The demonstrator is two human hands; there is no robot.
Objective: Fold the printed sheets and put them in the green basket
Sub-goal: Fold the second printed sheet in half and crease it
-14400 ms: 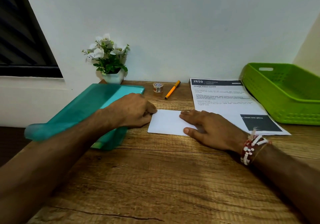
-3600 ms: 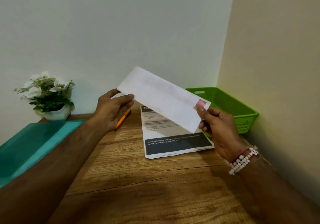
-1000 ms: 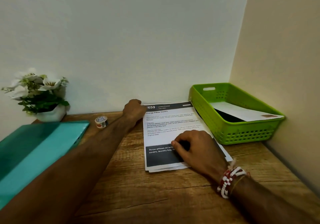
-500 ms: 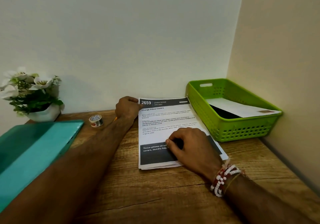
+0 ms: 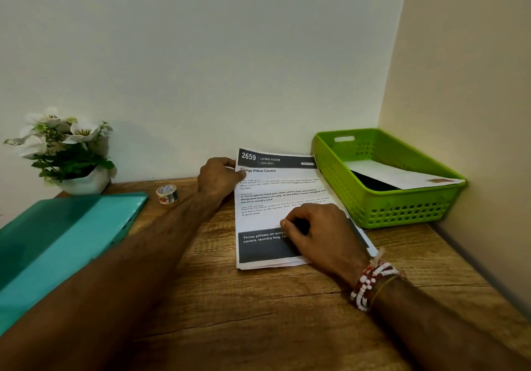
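The printed sheets [image 5: 275, 198] lie in a thin stack on the wooden table [image 5: 258, 313], just beside the green basket [image 5: 402, 209], their far edge up against the wall. They are plain office paper with dark header and footer bands, the near edges slightly fanned. The left hand [image 5: 219, 176] has its fingers curled round the upper left corner, thumb on the print. The right hand [image 5: 319, 232] sits mid-page, fingers bunched and thumb against forefinger, seemingly nipping the top sheet, though I can't see paper between them. To my eye a fresh sheet is being singled out for folding. The next move calls for peeling one limp leaf off without dragging those beneath, then bringing the edges square. One folded sheet [image 5: 402, 174] already leans inside the basket, which is rigid perforated plastic. The right wrist wears a beaded bracelet [image 5: 370, 281]. Further left stand a small tape roll [image 5: 167, 194], a smooth teal folder [image 5: 63, 238] and a potted white flower [image 5: 83, 182].
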